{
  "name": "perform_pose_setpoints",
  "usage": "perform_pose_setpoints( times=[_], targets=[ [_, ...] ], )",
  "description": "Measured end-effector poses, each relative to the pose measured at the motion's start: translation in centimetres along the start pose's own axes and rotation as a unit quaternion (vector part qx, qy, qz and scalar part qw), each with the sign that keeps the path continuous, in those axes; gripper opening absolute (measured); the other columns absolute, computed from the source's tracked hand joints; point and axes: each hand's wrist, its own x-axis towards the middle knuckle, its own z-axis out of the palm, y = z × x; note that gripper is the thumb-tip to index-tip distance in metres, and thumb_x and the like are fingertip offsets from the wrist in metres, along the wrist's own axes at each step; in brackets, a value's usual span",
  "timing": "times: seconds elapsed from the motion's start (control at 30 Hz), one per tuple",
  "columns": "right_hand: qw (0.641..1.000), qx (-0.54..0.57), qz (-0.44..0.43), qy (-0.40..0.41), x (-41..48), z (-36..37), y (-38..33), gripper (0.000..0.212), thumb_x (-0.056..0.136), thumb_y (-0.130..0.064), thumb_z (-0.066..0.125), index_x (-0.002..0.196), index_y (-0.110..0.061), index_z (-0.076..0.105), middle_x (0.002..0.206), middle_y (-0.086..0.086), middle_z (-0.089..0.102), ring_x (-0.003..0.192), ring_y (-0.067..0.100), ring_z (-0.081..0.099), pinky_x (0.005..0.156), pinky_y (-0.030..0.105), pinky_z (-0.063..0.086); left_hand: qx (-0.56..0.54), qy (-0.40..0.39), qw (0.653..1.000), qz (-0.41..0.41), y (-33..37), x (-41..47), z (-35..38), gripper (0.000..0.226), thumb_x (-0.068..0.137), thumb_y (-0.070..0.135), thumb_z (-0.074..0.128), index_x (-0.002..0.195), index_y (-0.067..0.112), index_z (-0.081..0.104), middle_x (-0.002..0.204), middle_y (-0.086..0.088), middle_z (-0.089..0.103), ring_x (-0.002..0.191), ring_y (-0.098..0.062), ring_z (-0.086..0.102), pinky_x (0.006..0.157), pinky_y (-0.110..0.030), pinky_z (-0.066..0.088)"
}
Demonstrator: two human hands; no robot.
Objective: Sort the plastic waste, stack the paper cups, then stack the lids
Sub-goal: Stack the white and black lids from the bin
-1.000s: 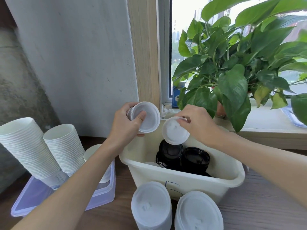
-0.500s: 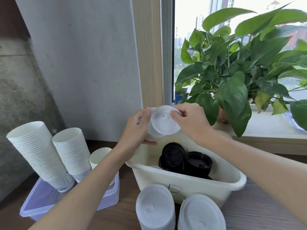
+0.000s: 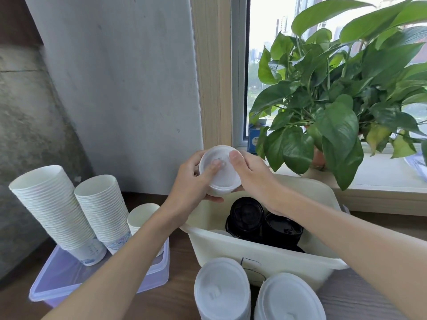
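Above the cream bin (image 3: 265, 257), a small stack of white lids (image 3: 219, 172) is being held between both hands. Left hand (image 3: 194, 183) is being wrapped around the stack's left side and underside, its fingers (image 3: 213, 166) clamped on the lids with the thumb lying across the top face. Right hand (image 3: 251, 174) is being pressed against the right edge, thumb on the upper rim, fingers closed on the same stack. Inside the bin, black lids (image 3: 261, 222) are being kept in two short piles, touching each other. Two taller piles of white lids (image 3: 221, 292) are standing on the tabletop (image 3: 180, 303) just in front of the bin. At left, two leaning stacks of paper cups (image 3: 57, 211) and a shorter stack are resting in a clear plastic tray (image 3: 69, 280). A leafy potted plant (image 3: 335, 107) is sitting on the windowsill behind the bin.
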Motion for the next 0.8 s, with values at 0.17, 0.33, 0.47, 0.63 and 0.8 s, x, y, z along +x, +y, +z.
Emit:
perform_pose_setpoints(
  times=[0.17, 0.33, 0.47, 0.63, 0.8],
  targets=[
    [0.998, -0.058, -0.02, -0.009, 0.3, 0.4, 0.5, 0.038, 0.104, -0.039, 0.029, 0.112, -0.005, 0.045, 0.094, 0.015, 0.053, 0.078, 0.018, 0.052, 0.066, 0.033, 0.05, -0.01, -0.01, 1.0, -0.021, -0.2, 0.2, -0.4, 0.023, 0.099, 0.029, 0.062, 0.119, 0.019, 0.067, 0.108, -0.013, 0.071, 0.094, -0.032, 0.072, 0.063, -0.044, 0.061],
    [0.999, -0.026, -0.038, -0.007, 0.6, 0.5, 0.9, 0.027, 0.104, -0.035, 0.031, 0.093, -0.012, 0.037, 0.077, 0.001, 0.045, 0.06, 0.001, 0.049, 0.055, 0.017, 0.046, 0.02, -0.005, 1.0, -0.002, 0.0, 0.3, -0.9, 0.023, 0.098, 0.024, 0.064, 0.12, 0.018, 0.067, 0.108, -0.012, 0.071, 0.094, -0.03, 0.071, 0.062, -0.045, 0.062],
    [0.986, 0.109, 0.069, -0.106, 0.7, 0.3, 2.2, 0.046, 0.1, -0.049, 0.034, 0.114, -0.008, 0.05, 0.094, 0.016, 0.06, 0.075, 0.02, 0.061, 0.07, 0.038, 0.056, 0.082, 0.026, 0.995, 0.039, 0.6, 0.7, -2.2, 0.024, 0.097, 0.017, 0.064, 0.12, 0.02, 0.067, 0.109, -0.005, 0.069, 0.095, -0.022, 0.069, 0.06, -0.043, 0.063],
    [0.973, 0.018, 0.165, -0.161, 0.4, 1.3, 4.7, 0.06, 0.097, -0.058, 0.029, 0.115, -0.006, 0.051, 0.104, 0.018, 0.059, 0.059, 0.026, 0.057, 0.05, 0.035, 0.05, 0.141, 0.034, 0.988, 0.059, 0.4, 1.2, -3.8, 0.025, 0.097, 0.014, 0.064, 0.119, 0.026, 0.065, 0.107, 0.004, 0.068, 0.098, -0.016, 0.067, 0.06, -0.038, 0.063],
    [0.944, -0.184, 0.127, -0.242, 0.8, 1.2, 6.4, 0.045, 0.099, -0.049, 0.041, 0.121, -0.011, 0.05, 0.09, 0.015, 0.069, 0.044, 0.018, 0.059, 0.045, 0.023, 0.046, 0.127, 0.051, 0.989, 0.056, 0.0, 1.2, -4.5, 0.025, 0.097, 0.014, 0.063, 0.12, 0.024, 0.065, 0.109, 0.001, 0.066, 0.099, -0.02, 0.066, 0.057, -0.033, 0.062]
  ],
)
